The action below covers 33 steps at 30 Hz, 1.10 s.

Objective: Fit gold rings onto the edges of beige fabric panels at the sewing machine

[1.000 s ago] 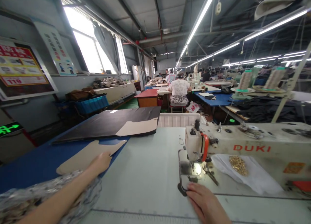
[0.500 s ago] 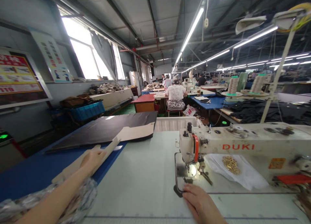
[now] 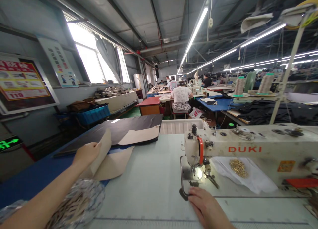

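My left hand (image 3: 86, 153) is closed on the edge of a beige fabric piece (image 3: 103, 149), which stands raised and bent over the blue surface. Just right of it a second beige piece (image 3: 115, 164) lies partly on the pale table; whether the two are joined I cannot tell. My right hand (image 3: 207, 204) rests on the table at the front of the sewing machine (image 3: 223, 144), fingers stretched out near the needle plate (image 3: 197, 173). Another beige piece (image 3: 140, 135) lies on a black sheet (image 3: 99, 133).
On the machine bed, a white cloth (image 3: 260, 181) carries a heap of small gold-coloured parts (image 3: 238, 167). A clear plastic bag (image 3: 81, 199) of beige scraps sits below my left forearm. Thread cones (image 3: 265, 84) stand behind the machine. Farther off, a person (image 3: 181, 96) sits at another table.
My left hand has moved slightly up and left, lifting the beige piece upright. A beige piece now shows lying to its right. My right hand keeps its place by the machine.
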Each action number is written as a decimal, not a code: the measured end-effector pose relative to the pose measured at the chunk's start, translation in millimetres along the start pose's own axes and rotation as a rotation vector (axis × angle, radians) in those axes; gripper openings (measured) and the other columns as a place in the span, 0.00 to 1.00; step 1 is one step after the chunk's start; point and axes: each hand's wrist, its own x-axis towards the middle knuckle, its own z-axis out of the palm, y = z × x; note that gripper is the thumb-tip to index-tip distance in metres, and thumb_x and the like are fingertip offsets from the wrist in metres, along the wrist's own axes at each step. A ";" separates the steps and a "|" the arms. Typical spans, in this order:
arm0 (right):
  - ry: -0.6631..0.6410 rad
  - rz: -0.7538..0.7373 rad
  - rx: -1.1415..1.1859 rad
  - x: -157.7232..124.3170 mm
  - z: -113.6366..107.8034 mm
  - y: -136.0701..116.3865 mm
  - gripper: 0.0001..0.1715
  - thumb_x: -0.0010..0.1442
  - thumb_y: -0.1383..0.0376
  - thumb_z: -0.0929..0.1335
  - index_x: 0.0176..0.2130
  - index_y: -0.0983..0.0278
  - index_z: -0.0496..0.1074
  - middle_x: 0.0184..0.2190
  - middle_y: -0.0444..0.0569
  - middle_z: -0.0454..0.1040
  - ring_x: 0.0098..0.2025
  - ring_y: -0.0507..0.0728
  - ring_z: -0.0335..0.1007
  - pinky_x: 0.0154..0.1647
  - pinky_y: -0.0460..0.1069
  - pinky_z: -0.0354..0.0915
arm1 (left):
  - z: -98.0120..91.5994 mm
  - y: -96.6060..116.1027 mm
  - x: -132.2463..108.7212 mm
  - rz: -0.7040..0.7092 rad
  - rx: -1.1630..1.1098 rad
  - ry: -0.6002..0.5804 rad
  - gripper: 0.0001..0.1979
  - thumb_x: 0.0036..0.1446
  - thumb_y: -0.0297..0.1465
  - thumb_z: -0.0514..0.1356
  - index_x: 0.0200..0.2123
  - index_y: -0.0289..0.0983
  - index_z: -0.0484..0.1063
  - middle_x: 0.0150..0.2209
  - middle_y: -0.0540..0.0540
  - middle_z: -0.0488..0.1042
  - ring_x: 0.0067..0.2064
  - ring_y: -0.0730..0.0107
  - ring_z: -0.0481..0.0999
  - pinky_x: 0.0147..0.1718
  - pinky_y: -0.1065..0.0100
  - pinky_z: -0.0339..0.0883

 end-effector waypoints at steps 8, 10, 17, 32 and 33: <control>0.013 -0.017 0.029 -1.0 -0.1 2.1 0.14 0.60 0.72 0.61 0.38 0.63 0.75 0.41 0.51 0.77 0.45 0.58 0.74 0.47 0.50 0.70 | 25.9 80.2 -62.7 0.249 -0.050 -0.338 0.14 0.52 0.31 0.51 0.16 0.38 0.64 0.23 0.43 0.72 0.29 0.60 0.74 0.29 0.67 0.62; -0.014 0.009 0.058 -0.3 -1.8 2.5 0.14 0.60 0.71 0.62 0.42 0.63 0.75 0.43 0.52 0.77 0.45 0.58 0.73 0.48 0.50 0.70 | 48.6 105.5 -97.5 0.305 -0.143 -0.470 0.14 0.51 0.30 0.51 0.14 0.38 0.61 0.19 0.48 0.69 0.26 0.65 0.73 0.25 0.70 0.61; -0.023 0.213 0.199 -3.6 -5.0 7.4 0.23 0.64 0.63 0.61 0.58 0.61 0.64 0.52 0.52 0.71 0.51 0.56 0.70 0.50 0.48 0.68 | 122.3 160.9 -178.1 0.169 -0.683 -1.061 0.13 0.55 0.35 0.49 0.21 0.38 0.61 0.16 0.52 0.67 0.17 0.70 0.69 0.18 0.71 0.64; -0.093 -0.254 -0.209 -0.6 21.5 -8.3 0.22 0.53 0.68 0.67 0.49 0.70 0.71 0.48 0.59 0.74 0.47 0.63 0.73 0.43 0.52 0.73 | 141.8 73.9 -187.3 0.643 -0.252 -0.560 0.29 0.61 0.41 0.50 0.64 0.44 0.49 0.66 0.44 0.46 0.66 0.54 0.45 0.62 0.47 0.44; -0.092 -0.276 -0.225 -0.1 23.1 -9.1 0.21 0.53 0.67 0.67 0.48 0.70 0.72 0.47 0.58 0.74 0.46 0.63 0.74 0.42 0.51 0.73 | 141.5 75.5 -192.0 0.644 -0.259 -0.551 0.29 0.61 0.42 0.50 0.64 0.43 0.49 0.66 0.43 0.46 0.66 0.54 0.45 0.62 0.47 0.44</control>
